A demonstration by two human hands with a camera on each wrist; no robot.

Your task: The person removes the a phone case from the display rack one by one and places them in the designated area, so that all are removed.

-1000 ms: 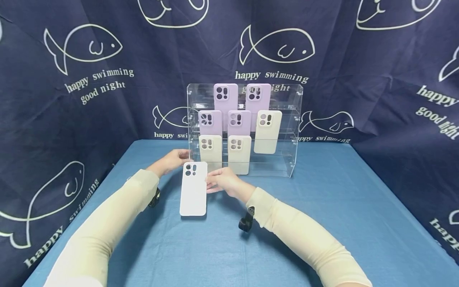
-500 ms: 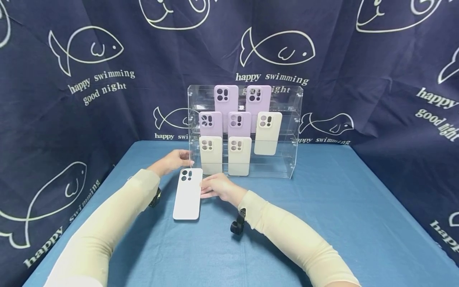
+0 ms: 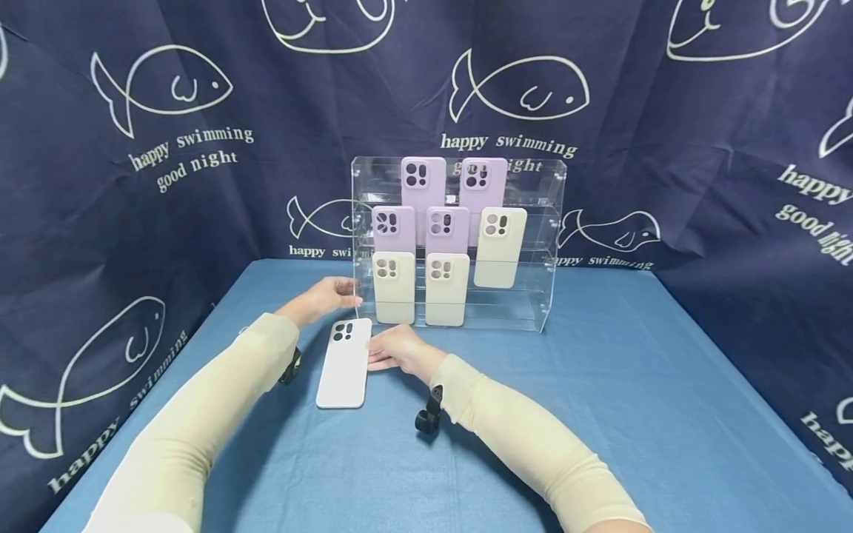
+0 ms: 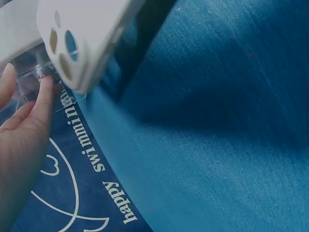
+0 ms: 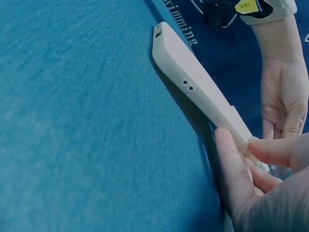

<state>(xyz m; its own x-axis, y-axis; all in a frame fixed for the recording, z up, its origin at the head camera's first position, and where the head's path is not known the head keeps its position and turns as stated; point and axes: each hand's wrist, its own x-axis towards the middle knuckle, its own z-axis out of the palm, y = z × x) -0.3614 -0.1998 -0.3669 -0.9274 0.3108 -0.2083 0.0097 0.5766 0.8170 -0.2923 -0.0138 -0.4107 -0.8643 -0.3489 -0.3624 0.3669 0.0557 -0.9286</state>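
My right hand [image 3: 402, 352] pinches a white phone case [image 3: 343, 370] by its right long edge, thumb on one face and fingers beneath. The case is tilted, its camera-hole end raised towards the stand and its other end close to the tablecloth. Ahead is a clear acrylic display stand [image 3: 506, 314] with stepped tiers. My left hand [image 3: 324, 298] holds the stand's left side panel, its fingertips at the edge; the left wrist view shows the fingers [image 4: 44, 99] there. On the bottom tier stand two cream phone cases, a left one [image 3: 395, 296] and a right one [image 3: 446, 296].
Higher on the stand are several purple cases, including a top-left one [image 3: 423, 189], and another cream case [image 3: 500, 255] at the right. Blue cloth [image 3: 666, 414] covers the table. A dark fish-print curtain [image 3: 393, 96] rises behind and at both sides.
My right hand has moved left and slightly towards me with the white case, which now leans more and sits lower. My left hand has stayed at the stand's side.
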